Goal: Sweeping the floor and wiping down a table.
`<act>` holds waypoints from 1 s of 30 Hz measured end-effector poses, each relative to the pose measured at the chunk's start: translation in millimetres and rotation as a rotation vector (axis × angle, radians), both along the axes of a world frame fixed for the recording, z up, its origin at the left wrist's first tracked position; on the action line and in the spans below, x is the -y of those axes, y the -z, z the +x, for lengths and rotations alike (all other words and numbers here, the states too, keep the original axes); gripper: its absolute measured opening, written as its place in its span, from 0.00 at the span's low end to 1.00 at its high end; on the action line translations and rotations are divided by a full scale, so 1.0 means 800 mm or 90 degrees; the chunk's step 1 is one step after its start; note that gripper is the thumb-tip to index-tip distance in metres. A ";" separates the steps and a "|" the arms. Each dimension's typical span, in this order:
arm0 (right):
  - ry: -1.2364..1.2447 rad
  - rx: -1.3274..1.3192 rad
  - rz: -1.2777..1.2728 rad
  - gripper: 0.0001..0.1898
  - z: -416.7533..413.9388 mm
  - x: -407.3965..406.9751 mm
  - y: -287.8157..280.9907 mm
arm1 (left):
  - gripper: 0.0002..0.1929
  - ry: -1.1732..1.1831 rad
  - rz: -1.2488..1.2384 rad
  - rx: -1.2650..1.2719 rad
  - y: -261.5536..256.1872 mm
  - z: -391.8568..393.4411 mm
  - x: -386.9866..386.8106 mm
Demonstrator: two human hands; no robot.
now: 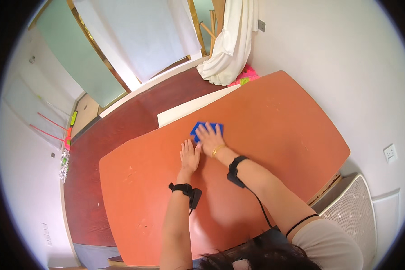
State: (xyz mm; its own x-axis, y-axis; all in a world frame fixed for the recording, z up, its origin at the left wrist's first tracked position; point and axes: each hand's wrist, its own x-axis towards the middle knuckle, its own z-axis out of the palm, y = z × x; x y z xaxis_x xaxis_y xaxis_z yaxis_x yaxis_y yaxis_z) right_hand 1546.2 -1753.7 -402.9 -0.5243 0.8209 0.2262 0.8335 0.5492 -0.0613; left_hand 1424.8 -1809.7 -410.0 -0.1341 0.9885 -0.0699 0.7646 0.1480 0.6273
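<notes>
On the orange-brown tabletop [273, 141] lies a folded blue cloth [218, 127]. My right hand [209, 140] presses it down with spread fingers, hiding part of it under the fingers and palm. A yellow bangle circles the right wrist. Just to the left and nearer to me, my left hand [190, 156] is palm down at the table, fingers extended and thumb apart, with nothing in it. Its thumb tip is close to the right hand; whether they touch I cannot tell. Both forearms wear black strapped devices [236, 170].
A white wall [330, 40] runs along the table's right side. Near the right corner stands a padded chair or cushion [352, 202]. Beyond the far edge are a white panel [195, 106], a cream curtain [229, 50] and the dark red floor [121, 118]. A black cable [261, 206] hangs along my right arm.
</notes>
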 end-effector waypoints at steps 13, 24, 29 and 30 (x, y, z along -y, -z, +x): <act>-0.139 -0.012 -0.007 0.25 0.057 0.067 0.008 | 0.39 -0.029 -0.002 -0.113 0.000 0.059 0.071; 0.237 0.001 -0.012 0.28 0.237 -0.128 -0.007 | 0.46 0.067 0.014 -0.228 0.008 0.095 0.078; 0.225 0.018 -0.026 0.28 0.229 -0.127 -0.007 | 0.45 0.087 0.089 -0.286 0.002 0.096 0.091; 0.217 0.012 -0.040 0.28 0.220 -0.120 -0.006 | 0.45 0.089 0.073 -0.273 0.001 0.097 0.094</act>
State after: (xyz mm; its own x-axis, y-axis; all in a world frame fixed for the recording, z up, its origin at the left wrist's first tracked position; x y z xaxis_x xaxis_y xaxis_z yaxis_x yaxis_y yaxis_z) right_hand 1721.8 -1657.6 -398.1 -0.2209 0.9615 0.1632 0.9696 0.2346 -0.0694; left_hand 1502.1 -1885.3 -410.9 0.0078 0.9973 0.0733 0.9661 -0.0265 0.2566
